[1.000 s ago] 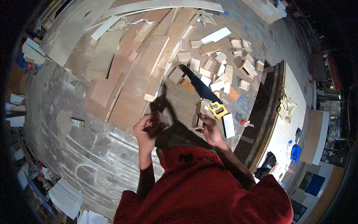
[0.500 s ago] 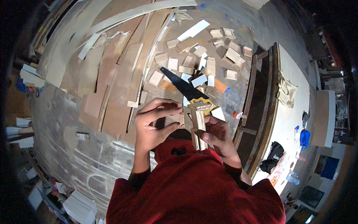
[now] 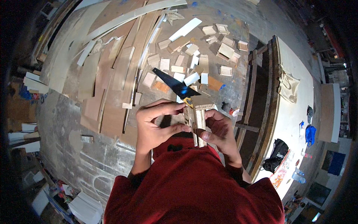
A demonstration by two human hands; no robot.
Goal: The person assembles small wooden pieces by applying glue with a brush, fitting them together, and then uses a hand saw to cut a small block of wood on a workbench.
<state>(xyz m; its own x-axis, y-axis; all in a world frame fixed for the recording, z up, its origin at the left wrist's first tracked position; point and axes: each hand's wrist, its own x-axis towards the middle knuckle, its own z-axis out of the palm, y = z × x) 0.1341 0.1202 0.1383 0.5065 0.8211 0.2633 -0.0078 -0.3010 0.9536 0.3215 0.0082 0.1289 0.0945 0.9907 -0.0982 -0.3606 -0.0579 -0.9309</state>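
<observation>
In front of my chest, my right hand (image 3: 219,130) grips a small wooden box frame (image 3: 200,125) made of narrow strips, its thumb across the near side. My left hand (image 3: 154,121) is closed in a pinch, with a thin wood strip (image 3: 189,118) between fingers and thumb. That strip lies up against the frame's left side. Just beyond my hands is a handsaw (image 3: 174,85) with a dark blade and a yellow handle, partly covered by the frame. Scattered farther out are wood and white offcuts (image 3: 191,78) and several small box-like wooden pieces (image 3: 225,51).
Long boards and panels (image 3: 97,97) lie on the floor to the left. On the right stands a light-topped bench (image 3: 274,127) with a dark timber side, bearing a cloth bag (image 3: 289,87), a black pouch (image 3: 276,154) and a plastic bottle (image 3: 298,174). A tape roll (image 3: 87,139) is at left.
My left hand has moved right, bringing the thin wood strip from a gap away to the frame's side. My right hand still holds the frame. The whole view has shifted slightly.
</observation>
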